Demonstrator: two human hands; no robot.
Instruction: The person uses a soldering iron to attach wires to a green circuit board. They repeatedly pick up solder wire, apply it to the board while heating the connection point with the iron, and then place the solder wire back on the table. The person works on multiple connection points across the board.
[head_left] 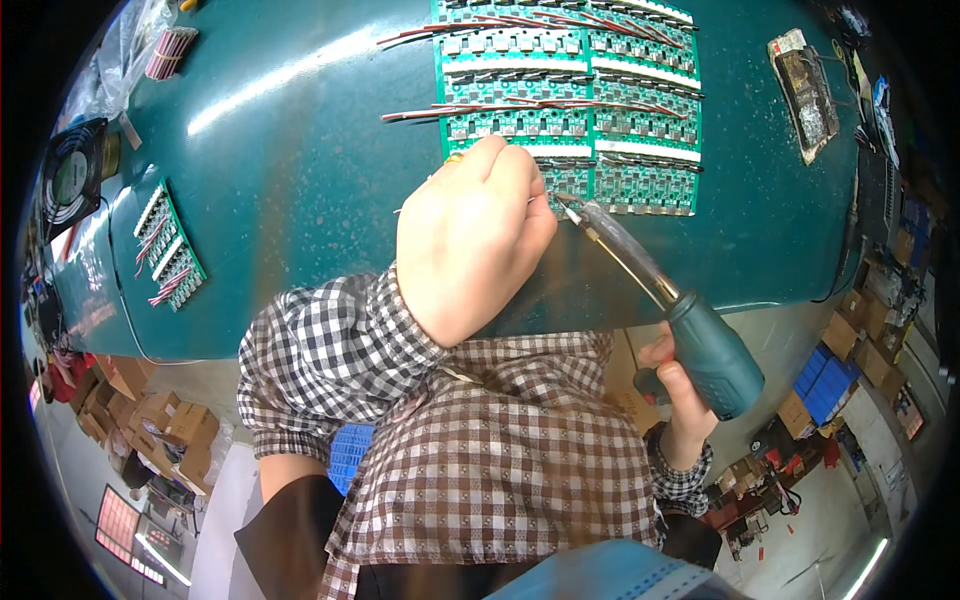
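A panel of green circuit boards point(645, 183) lies on the table in front of me, with white strips and rows of small metal parts. My left hand point(475, 240) rests over its lower left corner, fingers pinched together on a thin wire whose ends barely show; the fingertips are mostly hidden. My right hand point(688, 405) grips a soldering iron point(715, 355) with a thick green handle and a thin metal tube along its shaft. Its tip points up and left, close to my left fingertips at the board's lower edge. Red, white and black wires point(540, 104) lie across the panel.
A smaller board piece with wires point(170, 245) lies at the left on the green table point(300, 200). Behind it are a black fan point(75, 178) and a bundle of wires point(171, 53). A worn metal holder point(803, 97) stands at the far right. Cardboard boxes point(170, 425) are on the floor.
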